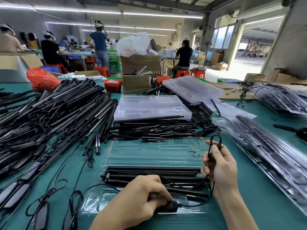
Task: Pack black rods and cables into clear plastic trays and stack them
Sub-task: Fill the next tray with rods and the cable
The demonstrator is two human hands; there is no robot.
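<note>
The left hand (142,195) is gripping the cable's controller (167,207) into the tray (149,151) while the right hand (219,170) is pinching the cable (214,143) loop clear.

Two hands (141,196); four rods (154,173) in tray (156,150).

Big factory hall, lit by long ceiling tube lights (79,10). Daylight is let in through windows (223,36) and an open doorway (254,47). Red stools (181,73) are scattered between green-topped workbenches (79,53).
</note>
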